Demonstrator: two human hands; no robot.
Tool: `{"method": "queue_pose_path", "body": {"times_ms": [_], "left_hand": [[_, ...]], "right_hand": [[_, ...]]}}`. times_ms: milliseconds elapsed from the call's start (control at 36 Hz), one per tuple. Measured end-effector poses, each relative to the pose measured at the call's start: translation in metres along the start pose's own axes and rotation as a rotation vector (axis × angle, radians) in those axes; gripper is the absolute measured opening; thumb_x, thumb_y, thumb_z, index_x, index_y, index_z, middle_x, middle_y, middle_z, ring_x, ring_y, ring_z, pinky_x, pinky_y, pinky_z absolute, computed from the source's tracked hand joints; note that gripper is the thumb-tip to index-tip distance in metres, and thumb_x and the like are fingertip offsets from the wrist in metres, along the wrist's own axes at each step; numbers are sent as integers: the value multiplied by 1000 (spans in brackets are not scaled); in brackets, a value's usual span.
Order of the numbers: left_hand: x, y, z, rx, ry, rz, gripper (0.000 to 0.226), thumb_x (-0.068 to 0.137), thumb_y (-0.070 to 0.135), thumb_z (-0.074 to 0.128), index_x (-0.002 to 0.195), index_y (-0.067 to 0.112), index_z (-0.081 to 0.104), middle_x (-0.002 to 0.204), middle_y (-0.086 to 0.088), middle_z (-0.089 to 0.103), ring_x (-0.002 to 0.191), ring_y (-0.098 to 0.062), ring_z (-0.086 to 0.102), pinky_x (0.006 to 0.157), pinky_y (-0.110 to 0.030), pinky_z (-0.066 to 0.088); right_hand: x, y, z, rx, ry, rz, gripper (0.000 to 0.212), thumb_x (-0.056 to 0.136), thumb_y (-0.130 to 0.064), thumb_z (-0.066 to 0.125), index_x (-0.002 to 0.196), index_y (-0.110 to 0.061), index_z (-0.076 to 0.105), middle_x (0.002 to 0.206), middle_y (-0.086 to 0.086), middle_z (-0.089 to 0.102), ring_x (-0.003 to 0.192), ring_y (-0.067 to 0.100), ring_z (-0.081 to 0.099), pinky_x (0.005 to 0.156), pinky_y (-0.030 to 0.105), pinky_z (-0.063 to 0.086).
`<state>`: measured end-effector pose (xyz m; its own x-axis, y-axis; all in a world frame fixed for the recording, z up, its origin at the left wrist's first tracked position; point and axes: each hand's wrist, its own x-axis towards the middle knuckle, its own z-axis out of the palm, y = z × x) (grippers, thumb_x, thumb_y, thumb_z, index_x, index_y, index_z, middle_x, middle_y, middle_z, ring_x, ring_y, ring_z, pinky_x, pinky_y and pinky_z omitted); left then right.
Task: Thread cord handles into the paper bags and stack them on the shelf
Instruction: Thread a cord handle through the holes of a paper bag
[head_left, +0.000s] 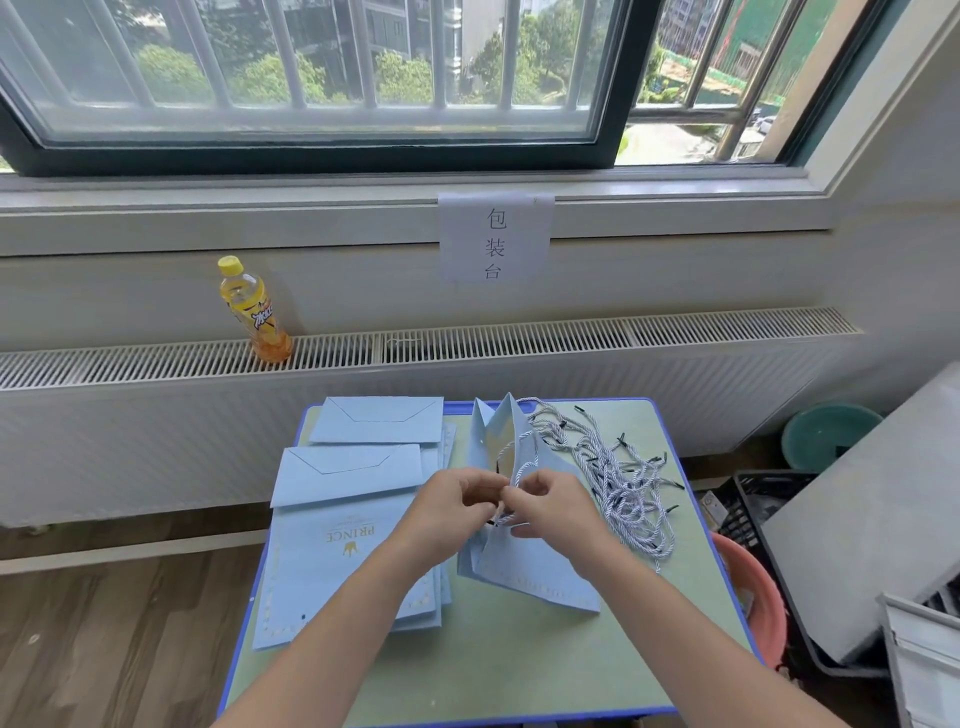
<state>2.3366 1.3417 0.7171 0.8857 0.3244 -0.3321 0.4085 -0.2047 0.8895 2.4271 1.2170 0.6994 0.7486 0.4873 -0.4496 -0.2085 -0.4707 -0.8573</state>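
Two bare hands meet over a small green desk (519, 670) with a blue rim; the left hand (457, 499) and right hand (550, 501) both have their fingers curled and pinched together on a white twisted cord (519, 460); the open pale blue paper bag (524, 561) lies directly under and beyond the fingers, its long axis running away from the person, mouth at the far end; the cord loops up from the fingertips toward that mouth; which hole it enters cannot be told. Just right of the right fingers lies a tangled pile of cords (618, 467) with black tips, nearer that hand; left of the left fingers sits a stack of flat bags (343, 519), the top one printed "PRINCE" with a gold crown, upside down to the viewer. Beyond the fingers, a paper sign (496, 239) reads "包装台"; a yellow drink bottle (254, 312) stands on the radiator grille.
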Motion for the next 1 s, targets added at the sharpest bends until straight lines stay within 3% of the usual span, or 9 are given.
{"method": "queue_pose_path", "body": {"times_ms": [167,278,389,500,611,750,889,1000], "left_hand": [[-2,-2,1,275,-49,25,26,87,3,60,102,19,74,96,8,74,90,-4,67,80,-14,51],[1,-3,1,358,-20,41,17,89,7,62,91,20,73,90,7,72,84,-6,65,69,-9,45],[2,1,5,438,3,70,18,88,8,59,79,21,67,80,8,68,79,-12,63,70,-21,49],[1,8,9,621,42,105,15,88,10,51,85,14,65,87,2,64,83,-18,57,74,-31,49],[2,20,15,726,-7,55,9,90,9,46,86,14,51,104,-5,52,90,-23,52,76,-31,44],[3,30,12,717,51,41,12,92,6,46,91,16,38,101,-5,43,82,-21,43,68,-27,35],[7,28,13,930,87,83,13,93,9,43,103,12,50,112,-6,49,96,-29,54,71,-31,35],[15,26,16,1103,133,211,18,93,13,46,107,13,58,111,-1,54,108,-23,46,71,-28,35]], "right_hand": [[3,-5,-8,-87,34,-38,6,81,-9,64,79,-5,59,71,4,61,62,12,67,70,35,61],[3,-5,-10,-76,39,-33,5,80,-8,63,77,-7,59,71,4,60,64,15,66,71,38,61],[2,-8,-13,-66,43,-23,4,80,-7,62,80,-5,59,72,5,63,68,17,70,74,40,61],[-1,-10,-13,-67,23,-10,7,81,-6,60,85,-6,55,78,11,68,72,18,73,76,39,61],[-1,-11,-12,-130,14,-8,11,78,-12,59,85,-7,51,75,8,69,74,20,73,79,47,59],[-4,-20,-18,-184,2,31,24,79,-19,56,101,-11,49,85,7,71,86,24,70,73,42,58],[-6,-27,-26,-225,-1,13,22,80,-21,56,100,-20,47,93,5,68,92,28,68,70,41,59],[-8,-31,-28,-269,-10,-25,22,79,-19,58,99,-14,50,93,7,67,87,29,69,67,41,59]]}}
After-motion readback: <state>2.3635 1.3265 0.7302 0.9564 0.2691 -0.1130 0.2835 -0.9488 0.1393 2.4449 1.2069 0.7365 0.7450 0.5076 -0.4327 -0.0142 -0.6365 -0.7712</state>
